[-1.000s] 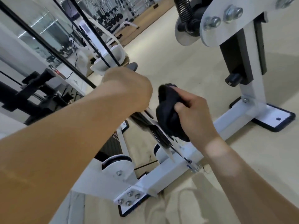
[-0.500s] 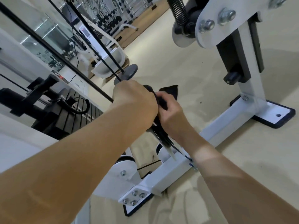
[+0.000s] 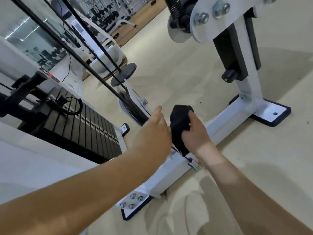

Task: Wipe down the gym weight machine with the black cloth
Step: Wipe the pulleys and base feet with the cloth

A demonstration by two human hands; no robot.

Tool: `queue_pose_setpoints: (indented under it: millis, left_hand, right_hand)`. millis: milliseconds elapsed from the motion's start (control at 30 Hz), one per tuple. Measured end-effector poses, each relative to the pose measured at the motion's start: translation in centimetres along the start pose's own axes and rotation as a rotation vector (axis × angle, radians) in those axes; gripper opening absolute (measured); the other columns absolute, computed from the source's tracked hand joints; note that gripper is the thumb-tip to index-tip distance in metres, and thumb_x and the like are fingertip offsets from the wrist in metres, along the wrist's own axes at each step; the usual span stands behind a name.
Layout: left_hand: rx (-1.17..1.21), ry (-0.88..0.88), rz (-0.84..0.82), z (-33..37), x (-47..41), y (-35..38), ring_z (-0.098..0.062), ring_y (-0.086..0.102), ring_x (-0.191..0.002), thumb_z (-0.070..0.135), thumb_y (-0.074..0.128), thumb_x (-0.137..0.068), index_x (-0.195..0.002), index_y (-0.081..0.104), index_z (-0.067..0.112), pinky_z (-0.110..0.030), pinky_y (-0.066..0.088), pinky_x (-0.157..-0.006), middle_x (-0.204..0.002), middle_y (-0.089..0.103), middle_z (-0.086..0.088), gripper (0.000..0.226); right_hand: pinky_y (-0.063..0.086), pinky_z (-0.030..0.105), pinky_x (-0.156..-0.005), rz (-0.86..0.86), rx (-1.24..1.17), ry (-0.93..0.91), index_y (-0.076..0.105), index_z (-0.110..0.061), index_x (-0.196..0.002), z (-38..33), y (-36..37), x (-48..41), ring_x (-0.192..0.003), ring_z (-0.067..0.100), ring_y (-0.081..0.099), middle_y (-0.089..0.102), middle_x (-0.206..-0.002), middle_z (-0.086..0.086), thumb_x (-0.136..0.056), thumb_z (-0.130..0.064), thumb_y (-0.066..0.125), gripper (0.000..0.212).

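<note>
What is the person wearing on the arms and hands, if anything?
Nothing shows on them. The left forearm and right forearm are bare up to the picture's edge, with no sleeve in view. The left hand and right hand have no gloves; no watch, band or ring is visible.

1. black cloth (image 3: pixel 179 128): soft matt fabric, bunched and creased.
2. machine frame (image 3: pixel 171 173): smooth white painted metal with a slight sheen.
3. bolts (image 3: pixel 201 19): bare, shiny metal.
4. weight stack (image 3: pixel 84 128): matt black plates, smooth-faced.
5. cable (image 3: pixel 76 53): smooth black, faintly glossy.
6. floor (image 3: pixel 177 61): matt beige, finely speckled.
</note>
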State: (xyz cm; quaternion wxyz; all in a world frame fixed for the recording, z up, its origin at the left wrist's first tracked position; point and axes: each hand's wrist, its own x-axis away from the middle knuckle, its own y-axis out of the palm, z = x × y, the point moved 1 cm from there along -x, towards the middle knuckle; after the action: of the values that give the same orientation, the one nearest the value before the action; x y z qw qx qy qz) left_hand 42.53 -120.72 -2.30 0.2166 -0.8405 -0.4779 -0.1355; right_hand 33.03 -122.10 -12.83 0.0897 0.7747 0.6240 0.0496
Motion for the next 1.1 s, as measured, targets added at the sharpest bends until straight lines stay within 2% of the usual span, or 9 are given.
queue_pose_setpoints:
  millis: [100, 167, 233, 333, 500, 733, 833, 967, 1100]
  left_hand:
    - [0.157, 0.050, 0.230, 0.9, 1.0, 1.3, -0.033, 0.054, -0.103, 0.013, 0.036, -0.095, -0.113, 0.066, 0.010, -0.045, 0.036, -0.105, -0.109, 0.064, -0.011, 0.035]
    - [0.231, 0.088, 0.417, 1.0, 1.6, 2.3, -0.029, 0.059, -0.084, 0.005, 0.026, -0.094, -0.095, 0.071, 0.007, -0.040, 0.049, -0.091, -0.090, 0.066, -0.009, 0.045]
    - [0.251, 0.083, 0.528, 1.3, 1.7, 3.2, -0.028, 0.060, -0.081, 0.001, 0.021, -0.094, -0.092, 0.071, 0.004, -0.039, 0.051, -0.089, -0.086, 0.065, -0.009, 0.051]
    - [0.264, 0.053, 0.603, 1.6, 1.4, 3.2, -0.029, 0.061, -0.085, 0.000, 0.026, -0.093, -0.095, 0.071, 0.002, -0.039, 0.049, -0.094, -0.088, 0.066, -0.011, 0.045]
    - [0.299, -0.010, 0.683, 2.0, 0.5, 3.4, -0.033, 0.062, -0.086, -0.005, 0.035, -0.088, -0.092, 0.070, 0.001, -0.042, 0.049, -0.098, -0.087, 0.064, -0.014, 0.035]
    - [0.291, -0.079, 0.672, 2.8, 0.6, 3.4, -0.034, 0.061, -0.094, -0.003, 0.037, -0.091, -0.103, 0.066, -0.002, -0.043, 0.043, -0.105, -0.095, 0.063, -0.015, 0.032]
    - [0.319, -0.134, 0.658, 2.9, -0.3, 2.0, -0.036, 0.059, -0.090, -0.001, 0.035, -0.086, -0.099, 0.065, -0.002, -0.045, 0.044, -0.104, -0.090, 0.061, -0.017, 0.033]
    - [0.394, -0.099, 0.570, 4.0, -1.1, 1.0, -0.033, 0.057, -0.073, 0.005, 0.026, -0.078, -0.077, 0.068, 0.002, -0.049, 0.047, -0.100, -0.074, 0.058, -0.014, 0.041]
    - [0.443, -0.137, 0.592, 6.2, -2.5, 1.5, -0.032, 0.061, -0.068, 0.003, 0.019, -0.083, -0.072, 0.071, 0.001, -0.050, 0.034, -0.101, -0.070, 0.062, -0.016, 0.053]
  right_hand:
    - [0.045, 0.014, -0.096, -0.218, -0.084, -0.119, 0.047, -0.020, -0.142, -0.4, 2.2, 0.1, -0.117, 0.003, 0.056, 0.062, -0.126, -0.005, -0.086, 0.016, 0.037, 0.067]
    - [0.050, 0.015, -0.082, -0.200, 0.005, -0.093, 0.063, -0.015, -0.123, 1.3, 2.4, 0.8, -0.095, -0.001, 0.064, 0.069, -0.103, -0.006, -0.088, 0.013, 0.041, 0.050]
    - [0.046, 0.021, -0.058, -0.184, 0.294, 0.037, 0.060, -0.017, -0.081, 3.2, 1.6, 1.2, -0.063, 0.007, 0.057, 0.059, -0.068, -0.006, -0.093, 0.000, 0.048, 0.024]
    - [0.054, 0.034, -0.064, -0.247, 0.705, 0.184, 0.045, -0.021, -0.066, 5.2, 0.4, 1.5, -0.069, 0.024, 0.061, 0.051, -0.065, -0.001, -0.088, -0.002, 0.044, 0.029]
    - [0.039, 0.009, -0.050, -0.062, -0.146, 0.043, 0.060, -0.003, -0.092, 1.6, 0.2, 1.5, -0.053, 0.004, 0.049, 0.055, -0.067, 0.002, -0.092, 0.011, 0.035, 0.029]
    - [0.050, 0.029, -0.061, -0.352, 0.550, 0.194, 0.049, -0.016, -0.059, 6.3, -1.4, 3.2, -0.059, 0.013, 0.061, 0.053, -0.057, 0.007, -0.095, -0.016, 0.051, 0.037]
    - [0.054, 0.039, -0.063, -0.190, 0.583, -0.015, 0.054, -0.021, -0.081, 6.2, -2.1, 0.7, -0.064, 0.019, 0.055, 0.057, -0.071, 0.004, -0.094, -0.020, 0.048, 0.014]
    - [0.034, 0.035, -0.107, -0.564, 1.127, -0.319, 0.054, -0.023, -0.126, 11.0, -1.7, -0.6, -0.131, 0.025, 0.041, 0.053, -0.133, -0.001, -0.095, -0.014, 0.052, 0.032]
    - [0.013, 0.032, -0.117, -0.544, 1.306, -0.469, 0.038, -0.022, -0.147, 12.5, -5.8, -1.7, -0.148, 0.022, 0.018, 0.024, -0.160, 0.000, -0.089, -0.023, 0.061, 0.063]
